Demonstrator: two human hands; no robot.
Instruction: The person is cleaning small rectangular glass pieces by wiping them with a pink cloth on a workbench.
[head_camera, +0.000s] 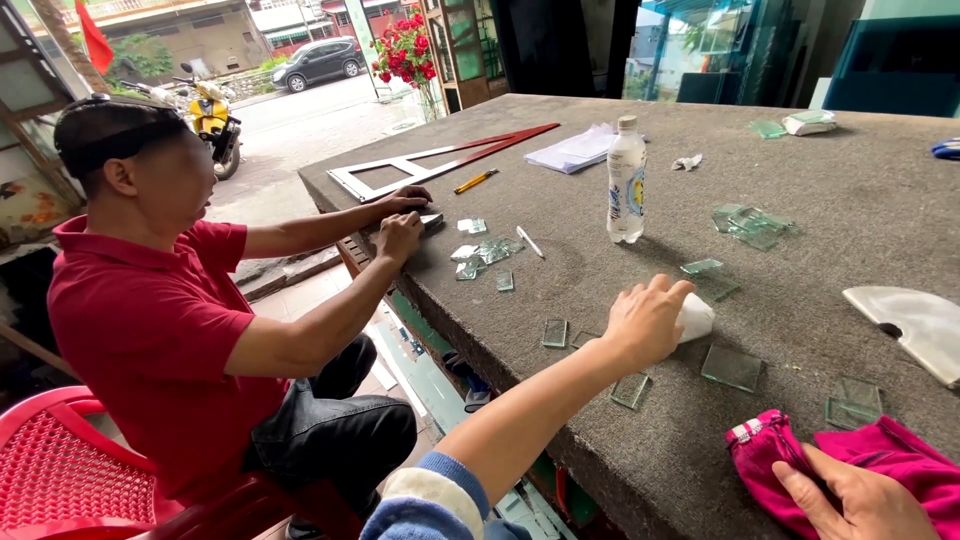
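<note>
Two hands in view, lower half of frame. Left hand (645, 320) at centre, fingers curled over a white cloth wad (695, 318); wad pokes out on the hand's right side, pressed to the grey felt tabletop (880, 200). Right hand (860, 500) at bottom right, fingers closed on a magenta cloth (880, 450), crumpled, with a white trim edge. Square glass pieces (732, 367) lie between both hands. Co-worker in red shirt (150, 320) sits left of frame.

So I had a small white crumpled cloth wad (695, 318) sitting on the rough grey tabletop near the front edge, half covered. The bright pink fabric cloth (890, 455) lay bunched up at the near right corner.
</note>
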